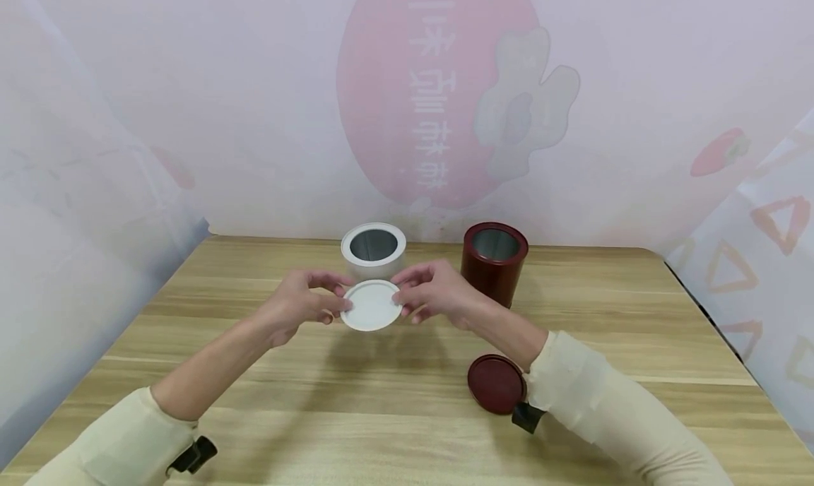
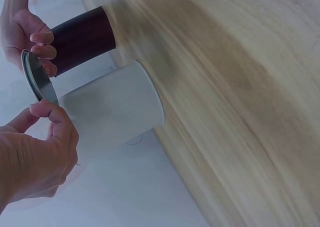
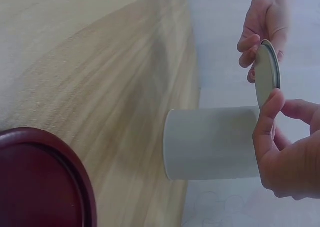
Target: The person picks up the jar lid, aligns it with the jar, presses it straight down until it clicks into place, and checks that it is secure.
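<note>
Between both hands, the white lid (image 1: 372, 305) is pinched at its edge by the left hand (image 1: 297, 309) and right hand (image 1: 439, 294), just above the open white tin (image 1: 373, 250); I think it should stay level when lowered

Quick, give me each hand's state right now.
Left hand: pinching the left edge of the round white lid.
Right hand: pinching the same lid's right edge.

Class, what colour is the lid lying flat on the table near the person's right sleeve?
Dark red lid, matching the dark red canister; the head view shows it best.
</note>
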